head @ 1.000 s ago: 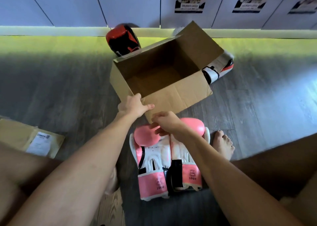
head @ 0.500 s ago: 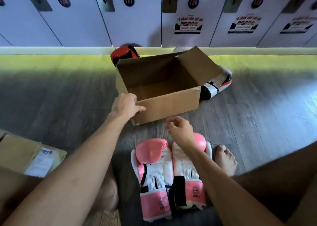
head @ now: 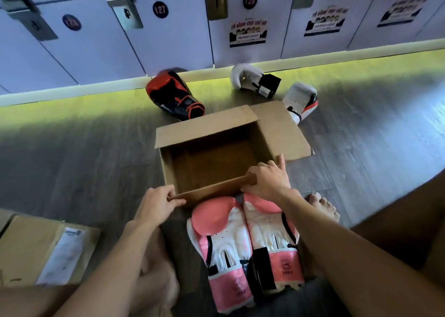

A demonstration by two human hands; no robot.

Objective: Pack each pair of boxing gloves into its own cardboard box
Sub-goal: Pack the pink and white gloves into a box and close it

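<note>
Box [head: 281, 131] set upright, right hand [head: 267, 179] now gripping flap

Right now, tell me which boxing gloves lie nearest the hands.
The pink-and-white padded pair, close beside the left hand and right hand; the black-and-red glove and white gloves lie beyond the brown cardboard box.

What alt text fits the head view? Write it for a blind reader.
The left hand and right hand grip the near flap of an empty cardboard box. A pink-and-white glove pair lies nearer the person; a black-and-red glove and two white gloves lie beyond it.
</note>
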